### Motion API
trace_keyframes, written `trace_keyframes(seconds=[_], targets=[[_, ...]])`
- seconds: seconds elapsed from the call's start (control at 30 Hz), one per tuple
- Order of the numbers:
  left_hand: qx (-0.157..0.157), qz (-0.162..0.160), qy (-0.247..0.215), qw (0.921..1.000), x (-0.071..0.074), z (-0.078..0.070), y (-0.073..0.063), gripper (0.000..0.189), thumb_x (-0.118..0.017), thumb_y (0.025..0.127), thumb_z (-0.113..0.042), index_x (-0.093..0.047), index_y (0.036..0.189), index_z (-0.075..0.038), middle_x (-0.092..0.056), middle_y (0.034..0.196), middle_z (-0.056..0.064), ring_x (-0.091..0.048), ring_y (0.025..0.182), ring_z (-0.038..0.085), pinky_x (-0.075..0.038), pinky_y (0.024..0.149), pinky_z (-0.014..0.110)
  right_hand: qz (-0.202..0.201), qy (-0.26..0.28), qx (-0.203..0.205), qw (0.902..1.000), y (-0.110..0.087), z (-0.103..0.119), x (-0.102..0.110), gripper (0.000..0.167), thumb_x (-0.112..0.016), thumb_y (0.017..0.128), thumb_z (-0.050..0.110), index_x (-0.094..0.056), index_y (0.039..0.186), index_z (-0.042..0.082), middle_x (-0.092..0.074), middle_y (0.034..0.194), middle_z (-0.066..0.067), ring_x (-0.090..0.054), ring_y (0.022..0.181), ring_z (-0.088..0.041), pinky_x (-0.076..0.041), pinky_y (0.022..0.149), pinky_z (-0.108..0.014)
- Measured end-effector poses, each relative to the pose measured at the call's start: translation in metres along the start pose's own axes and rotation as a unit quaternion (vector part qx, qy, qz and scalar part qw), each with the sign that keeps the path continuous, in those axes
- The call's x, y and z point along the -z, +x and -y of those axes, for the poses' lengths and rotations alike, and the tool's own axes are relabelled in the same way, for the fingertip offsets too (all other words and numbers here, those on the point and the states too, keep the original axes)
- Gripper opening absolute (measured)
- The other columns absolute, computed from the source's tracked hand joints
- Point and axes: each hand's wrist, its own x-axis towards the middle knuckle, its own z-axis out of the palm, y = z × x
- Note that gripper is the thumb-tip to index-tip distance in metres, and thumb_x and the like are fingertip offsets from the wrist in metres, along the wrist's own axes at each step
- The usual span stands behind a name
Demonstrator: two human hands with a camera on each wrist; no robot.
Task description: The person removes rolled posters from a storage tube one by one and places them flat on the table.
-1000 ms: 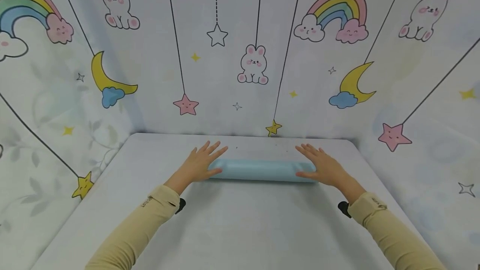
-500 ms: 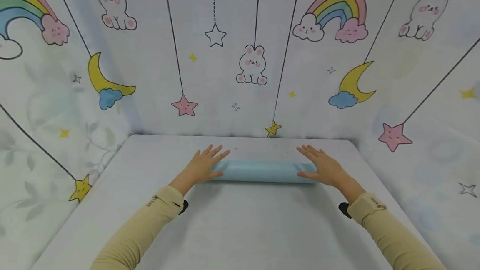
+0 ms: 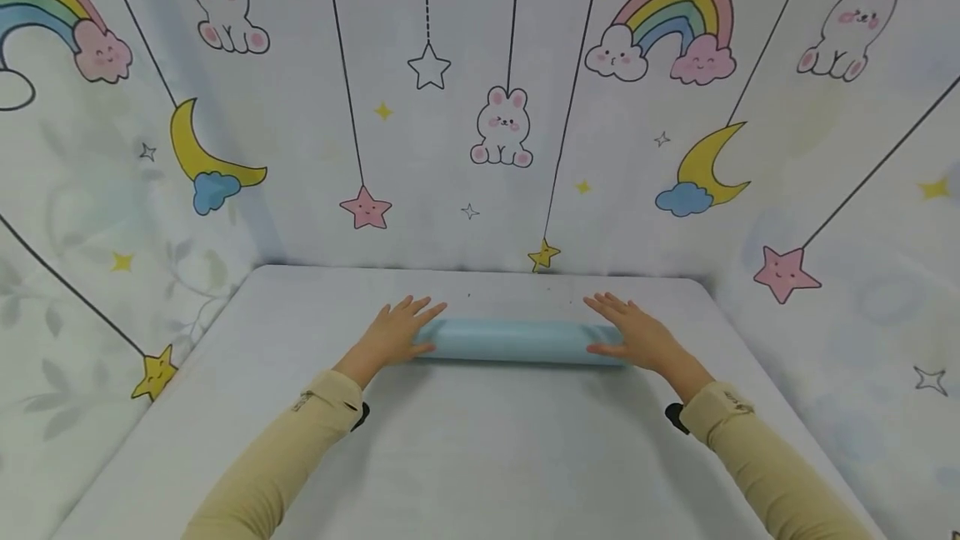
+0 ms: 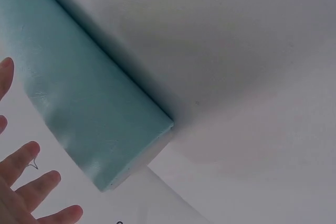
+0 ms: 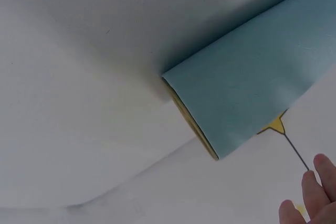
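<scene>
Blue roll (image 3: 517, 342): looking light to me, probably springy, slick.
Left hand (image 3: 390, 335), right hand (image 3: 639, 338): spreading fingers, gripping nothing.
Roll ends (image 5: 202, 103): seeming best for holding.

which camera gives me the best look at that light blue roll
The head view: it shows nearly the whole light blue roll, between the left hand and right hand. Both wrist views crop it: the left shows its left end, the right its right end.
</scene>
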Motion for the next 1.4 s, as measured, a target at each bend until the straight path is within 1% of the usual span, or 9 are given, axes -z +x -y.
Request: trace_keyframes(seconds=[0.13, 0.3, 0.37, 0.5, 0.7, 0.87, 1.07, 1.2, 1.4], targets=[[-0.002, 0.003, -0.008, 1.0000, -0.006, 0.002, 0.001, 0.069, -0.062, 0.085, -0.039, -0.031, 0.144, -0.020, -0.034, 0.144, 0.013, -0.028, 0.130, 0.040, -0.026, 0.097, 0.062, 0.008, 0.005, -0.001, 1.0000, -0.001, -0.002, -0.004, 0.083, -0.071, 0.076, 0.044, -0.034, 0.142, 0.010, -0.032, 0.143, -0.020, -0.026, 0.132, -0.037, -0.018, 0.104, -0.054], [-0.009, -0.010, -0.003, 0.9999, -0.010, 0.003, 0.006, 0.069, -0.063, 0.084, -0.039, -0.033, 0.143, -0.019, -0.036, 0.143, 0.013, -0.029, 0.130, 0.040, -0.026, 0.096, 0.063, -0.005, -0.015, 0.009, 0.9998, 0.000, -0.007, -0.007, 0.084, -0.072, 0.073, 0.044, -0.036, 0.140, 0.008, -0.035, 0.141, -0.020, -0.029, 0.130, -0.038, -0.021, 0.103, -0.054], [-0.011, -0.010, 0.001, 0.9999, -0.010, 0.002, 0.008, 0.068, -0.064, 0.084, -0.038, -0.035, 0.142, -0.019, -0.037, 0.142, 0.013, -0.029, 0.130, 0.040, -0.027, 0.095, 0.063, -0.006, -0.018, 0.009, 0.9998, -0.001, -0.008, -0.007, 0.084, -0.073, 0.073, 0.044, -0.036, 0.140, 0.008, -0.036, 0.141, -0.020, -0.029, 0.130, -0.038, -0.022, 0.103, -0.054], [-0.012, 0.003, 0.003, 0.9999, -0.009, 0.001, 0.011, 0.067, -0.064, 0.084, -0.039, -0.036, 0.141, -0.018, -0.038, 0.141, 0.013, -0.029, 0.130, 0.040, -0.027, 0.095, 0.063, 0.002, -0.014, 0.006, 0.9999, -0.001, -0.010, -0.006, 0.085, -0.074, 0.073, 0.041, -0.036, 0.140, 0.007, -0.035, 0.141, -0.021, -0.028, 0.130, -0.039, -0.021, 0.103, -0.055], [-0.015, 0.000, -0.004, 0.9999, -0.007, -0.001, 0.016, 0.070, -0.067, 0.082, -0.038, -0.037, 0.141, -0.016, -0.039, 0.140, 0.014, -0.031, 0.128, 0.040, -0.028, 0.094, 0.063, 0.011, -0.012, 0.002, 0.9999, 0.001, -0.012, -0.005, 0.085, -0.076, 0.072, 0.037, -0.035, 0.141, 0.008, -0.034, 0.142, -0.020, -0.027, 0.131, -0.038, -0.020, 0.104, -0.054], [-0.007, 0.013, -0.001, 0.9999, -0.009, 0.001, 0.018, 0.073, -0.068, 0.080, -0.040, -0.036, 0.141, -0.017, -0.038, 0.141, 0.013, -0.031, 0.129, 0.039, -0.028, 0.095, 0.062, 0.018, -0.006, -0.004, 0.9998, 0.000, -0.016, -0.010, 0.085, -0.076, 0.072, 0.037, -0.034, 0.141, 0.009, -0.033, 0.142, -0.019, -0.026, 0.131, -0.038, -0.019, 0.104, -0.054], [-0.003, 0.026, -0.004, 0.9996, -0.010, 0.007, 0.019, 0.076, -0.071, 0.077, -0.040, -0.037, 0.140, -0.017, -0.039, 0.140, 0.015, -0.033, 0.127, 0.040, -0.029, 0.094, 0.063, 0.031, 0.012, -0.017, 0.9993, 0.000, -0.019, -0.020, 0.085, -0.076, 0.071, 0.038, -0.036, 0.141, 0.011, -0.034, 0.142, -0.019, -0.028, 0.130, -0.038, -0.023, 0.102, -0.056], [-0.001, 0.026, -0.008, 0.9996, -0.011, 0.011, 0.018, 0.077, -0.073, 0.075, -0.040, -0.038, 0.140, -0.017, -0.040, 0.139, 0.015, -0.034, 0.126, 0.039, -0.029, 0.094, 0.062, 0.040, 0.013, -0.025, 0.9988, 0.004, -0.021, -0.026, 0.086, -0.076, 0.070, 0.041, -0.036, 0.141, 0.013, -0.034, 0.142, -0.018, -0.029, 0.130, -0.039, -0.027, 0.098, -0.058], [-0.015, 0.020, -0.012, 0.9996, -0.010, 0.013, 0.020, 0.078, -0.075, 0.073, -0.039, -0.039, 0.139, -0.016, -0.042, 0.137, 0.016, -0.038, 0.123, 0.040, -0.032, 0.092, 0.061, 0.045, 0.008, -0.018, 0.9988, 0.011, -0.023, -0.028, 0.087, -0.077, 0.069, 0.041, -0.037, 0.140, 0.011, -0.035, 0.140, -0.021, -0.032, 0.128, -0.041, -0.029, 0.095, -0.060]])
